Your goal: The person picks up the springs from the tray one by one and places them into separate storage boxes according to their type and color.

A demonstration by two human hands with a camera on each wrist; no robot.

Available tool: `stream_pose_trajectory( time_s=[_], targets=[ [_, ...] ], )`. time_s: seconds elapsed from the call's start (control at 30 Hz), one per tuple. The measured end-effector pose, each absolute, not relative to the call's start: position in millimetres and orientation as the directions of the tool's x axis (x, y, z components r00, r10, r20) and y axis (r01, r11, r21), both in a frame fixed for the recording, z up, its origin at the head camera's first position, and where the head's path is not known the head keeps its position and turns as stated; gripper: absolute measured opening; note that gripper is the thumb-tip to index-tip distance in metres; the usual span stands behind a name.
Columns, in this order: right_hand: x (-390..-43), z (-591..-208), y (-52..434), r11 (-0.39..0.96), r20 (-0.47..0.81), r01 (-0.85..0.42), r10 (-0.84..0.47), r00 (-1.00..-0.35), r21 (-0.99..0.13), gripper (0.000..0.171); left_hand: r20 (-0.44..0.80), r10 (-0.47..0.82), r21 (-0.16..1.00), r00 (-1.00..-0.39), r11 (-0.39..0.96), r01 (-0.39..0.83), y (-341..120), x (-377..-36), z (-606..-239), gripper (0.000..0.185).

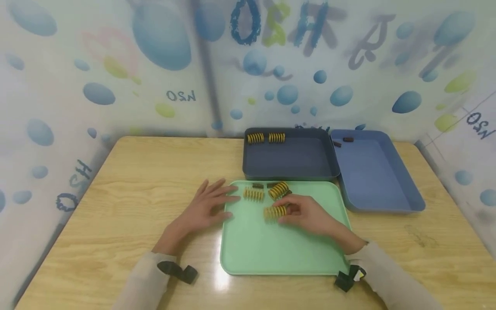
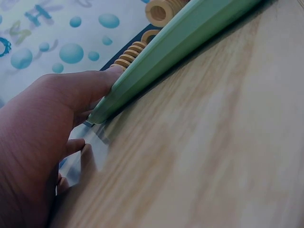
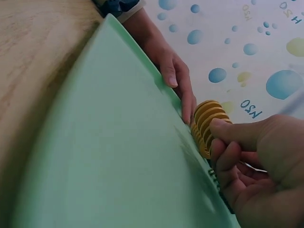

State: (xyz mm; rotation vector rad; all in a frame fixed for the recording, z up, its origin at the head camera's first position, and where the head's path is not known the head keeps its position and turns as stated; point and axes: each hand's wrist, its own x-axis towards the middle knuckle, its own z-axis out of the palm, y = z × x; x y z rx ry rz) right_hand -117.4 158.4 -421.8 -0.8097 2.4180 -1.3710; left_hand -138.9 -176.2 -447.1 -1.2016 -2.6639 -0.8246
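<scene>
My right hand (image 1: 306, 213) pinches a yellow spring (image 1: 275, 212); my left hand (image 1: 207, 206) lies spread by the green tray (image 1: 252, 254). The spring might slip and roll away.

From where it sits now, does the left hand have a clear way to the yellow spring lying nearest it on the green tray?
Probably yes. The left hand rests flat at the green tray's left rim, and the nearest yellow spring lies just past its fingertips with bare tray between. The right hand grips a different spring further right.
</scene>
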Motion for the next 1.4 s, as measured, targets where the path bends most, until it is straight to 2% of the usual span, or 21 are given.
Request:
stream_pose_trajectory(
  time_s=[0.33, 0.73, 1.4],
  targets=[
    [-127.0, -397.7, 173.0, 0.403, 0.032, -0.279, -0.522, -0.852, -0.871, 0.036, 0.293, 0.663, 0.436, -0.689, 0.549, 0.713, -175.7, -139.1, -448.7, 0.044],
    [-164.4, -364.5, 196.0, 0.429, 0.055, -0.272, -0.453, -0.89, -0.862, 0.037, 0.302, 0.661, 0.431, -0.687, 0.548, 0.717, -178.3, -139.9, -447.3, 0.044],
    [-222.8, -365.0, 214.5, 0.538, 0.024, -0.22, -0.347, -0.938, -0.814, 0.04, 0.285, 0.661, 0.434, -0.694, 0.557, 0.708, -177.9, -139.2, -447.7, 0.044]
  ],
)
